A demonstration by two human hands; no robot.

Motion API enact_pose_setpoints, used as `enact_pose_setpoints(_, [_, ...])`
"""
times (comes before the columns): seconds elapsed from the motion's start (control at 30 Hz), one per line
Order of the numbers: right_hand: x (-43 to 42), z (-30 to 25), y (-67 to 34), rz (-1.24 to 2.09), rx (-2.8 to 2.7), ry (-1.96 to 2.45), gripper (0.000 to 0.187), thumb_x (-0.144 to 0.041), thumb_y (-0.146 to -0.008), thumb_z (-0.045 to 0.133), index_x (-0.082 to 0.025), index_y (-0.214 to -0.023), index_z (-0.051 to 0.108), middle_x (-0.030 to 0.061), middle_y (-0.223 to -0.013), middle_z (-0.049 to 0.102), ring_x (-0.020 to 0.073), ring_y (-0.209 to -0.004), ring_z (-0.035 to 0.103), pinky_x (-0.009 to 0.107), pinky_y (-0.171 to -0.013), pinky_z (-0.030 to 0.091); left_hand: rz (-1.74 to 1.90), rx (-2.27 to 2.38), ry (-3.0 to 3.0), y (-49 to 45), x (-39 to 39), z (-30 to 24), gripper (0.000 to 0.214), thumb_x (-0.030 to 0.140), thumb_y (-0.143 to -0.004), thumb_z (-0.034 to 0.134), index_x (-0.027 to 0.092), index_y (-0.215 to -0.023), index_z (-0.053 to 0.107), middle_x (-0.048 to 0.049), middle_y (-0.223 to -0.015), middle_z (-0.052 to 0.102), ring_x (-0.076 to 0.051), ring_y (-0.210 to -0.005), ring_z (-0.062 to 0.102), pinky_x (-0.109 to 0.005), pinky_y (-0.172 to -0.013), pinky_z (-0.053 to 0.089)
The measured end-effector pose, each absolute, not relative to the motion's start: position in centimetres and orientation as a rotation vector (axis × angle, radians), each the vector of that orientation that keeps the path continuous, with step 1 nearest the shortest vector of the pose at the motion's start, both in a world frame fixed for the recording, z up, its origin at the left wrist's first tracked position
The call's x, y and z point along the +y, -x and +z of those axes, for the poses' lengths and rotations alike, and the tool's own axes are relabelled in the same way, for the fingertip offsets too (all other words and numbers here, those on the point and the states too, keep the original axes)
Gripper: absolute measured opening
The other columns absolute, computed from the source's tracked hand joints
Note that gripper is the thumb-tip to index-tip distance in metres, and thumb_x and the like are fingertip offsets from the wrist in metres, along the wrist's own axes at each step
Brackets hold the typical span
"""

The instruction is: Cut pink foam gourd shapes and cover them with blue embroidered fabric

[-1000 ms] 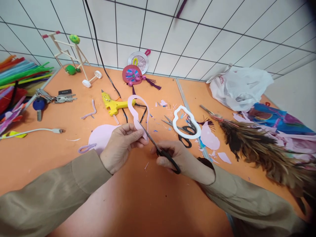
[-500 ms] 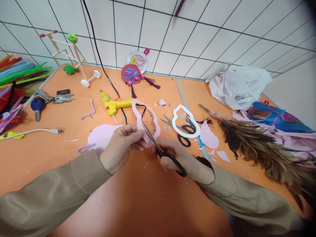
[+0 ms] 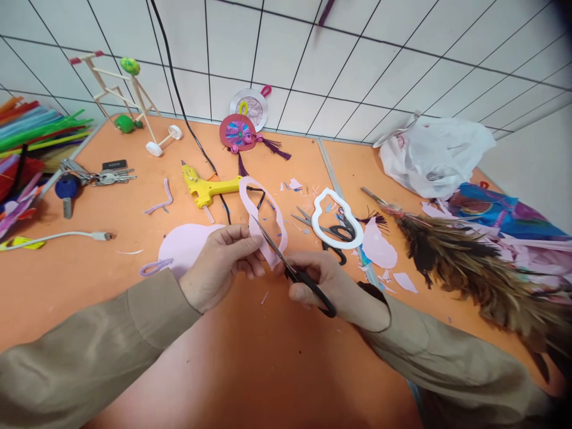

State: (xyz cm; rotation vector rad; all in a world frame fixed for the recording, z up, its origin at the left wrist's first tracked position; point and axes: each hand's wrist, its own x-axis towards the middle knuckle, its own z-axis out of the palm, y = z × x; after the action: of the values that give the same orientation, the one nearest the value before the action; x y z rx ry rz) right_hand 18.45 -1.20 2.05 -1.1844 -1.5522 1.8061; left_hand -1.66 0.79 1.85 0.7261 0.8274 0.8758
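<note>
Between thumb and fingers my left hand pinches a pink gourd-shaped paper frame, cut hollow in the middle. My right hand is wrapped round black-handled scissors. Their blades lie along the frame's inner edge, near my left thumb. Under and beside my left wrist is a pink gourd-shaped sheet with a purple pipe-cleaner loop. To the right of my right hand lies a white gourd-shaped frame, on top of a second pair of scissors.
A yellow glue gun lies behind the pink frame. Keys and a white cable are at left. Pink scraps, a feather duster and a plastic bag are at right. Tasselled round ornaments lean on the wall.
The pink frame has tilted slightly in my left hand, and the scissors have shifted a little along its inner edge. Both hands keep their holds.
</note>
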Motion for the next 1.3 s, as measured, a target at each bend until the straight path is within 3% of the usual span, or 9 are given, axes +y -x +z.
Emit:
enact_pose_setpoints(0.5, [-1.09,1.89,-18.34,1.789,-1.583,1.219,0.055,-0.068,-0.064,0.081,-0.019,-0.082,0.062,-0.005,-0.061,0.045,0.0081,-0.047,0.04,0.024,-0.043,0.029,0.852,0.809,-0.735,1.61,0.75,1.87,0.019,0.025,-0.081,0.07,0.014,-0.065,0.066,-0.003,-0.065,0.072,-0.009,-0.049,0.061,-0.018,-0.048,0.046])
enact_pose_setpoints(0.77, [-1.1,1.74,-18.23,1.823,-1.561,1.197,0.057,-0.069,-0.064,0.081,-0.018,-0.082,0.062,-0.0076,-0.055,0.04,0.0063,-0.045,0.033,0.024,-0.044,0.026,0.865,0.81,-0.716,1.6,0.71,1.76,0.018,0.024,-0.079,0.072,0.014,-0.066,0.066,-0.0038,-0.062,0.071,-0.009,-0.047,0.061,-0.017,-0.046,0.047])
enact_pose_setpoints(1.07, [-1.19,1.71,-18.3,1.836,-1.543,1.235,0.055,-0.067,-0.064,0.082,-0.02,-0.084,0.062,-0.0069,-0.056,0.043,0.008,-0.043,0.04,0.024,-0.043,0.029,0.913,0.842,-0.77,1.67,0.72,2.21,0.023,0.028,-0.082,0.073,0.013,-0.066,0.065,-0.0057,-0.064,0.073,-0.011,-0.053,0.066,-0.016,-0.05,0.05])
enact_pose_setpoints(1.3, [-1.23,1.8,-18.19,1.831,-1.552,1.221,0.059,-0.07,-0.063,0.081,-0.018,-0.08,0.061,-0.009,-0.052,0.037,0.0059,-0.043,0.032,0.024,-0.043,0.024,0.984,0.903,-0.745,1.71,0.96,2.37,0.025,0.029,-0.074,0.079,0.016,-0.065,0.059,-0.0044,-0.056,0.071,-0.012,-0.047,0.064,-0.019,-0.048,0.052])
